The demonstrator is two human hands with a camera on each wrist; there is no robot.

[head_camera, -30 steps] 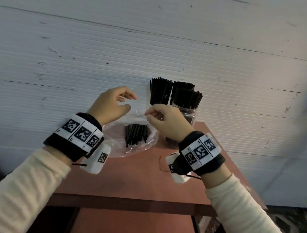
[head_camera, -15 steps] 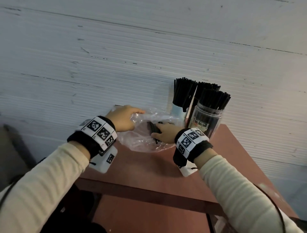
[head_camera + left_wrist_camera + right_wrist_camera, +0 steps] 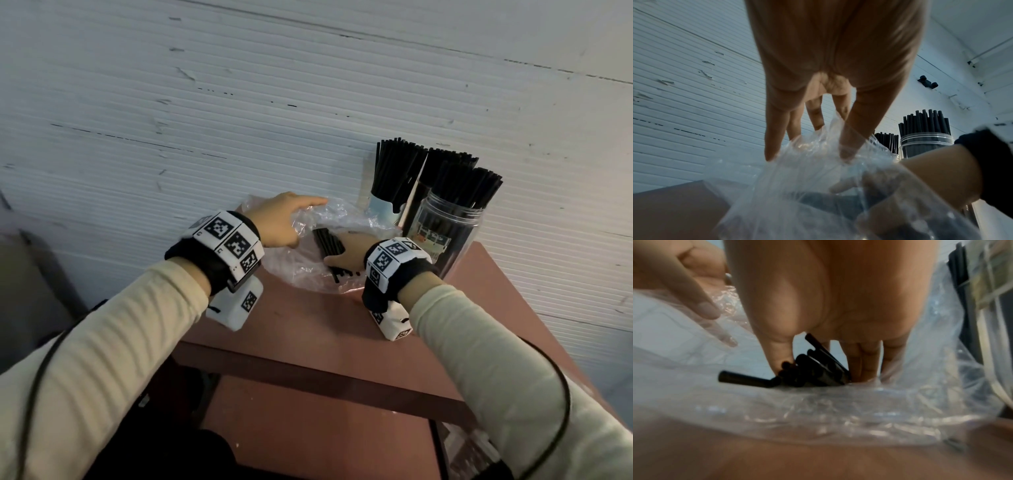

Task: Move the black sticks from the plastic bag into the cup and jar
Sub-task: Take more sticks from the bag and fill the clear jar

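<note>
A clear plastic bag (image 3: 301, 274) lies on the reddish table (image 3: 342, 329) by the wall. My left hand (image 3: 287, 219) pinches the bag's upper edge (image 3: 818, 146) between thumb and fingers, which holds its mouth up. My right hand (image 3: 346, 255) is inside the bag, thumb and fingers curled round a bundle of black sticks (image 3: 744, 379). To the right, a pale blue cup (image 3: 383, 207) and a clear jar (image 3: 445, 236) stand against the wall, each holding many upright black sticks (image 3: 469, 186).
A dark upright container (image 3: 416, 205) with more sticks stands between cup and jar. The ribbed white wall (image 3: 239, 120) runs right behind the table. The table's front edge (image 3: 308, 370) is near my forearms, and cables hang from both wrists.
Both hands have dropped from above the table to the bag. My right hand has gone into the bag and closed round the sticks, while my left keeps hold of the bag's edge.
</note>
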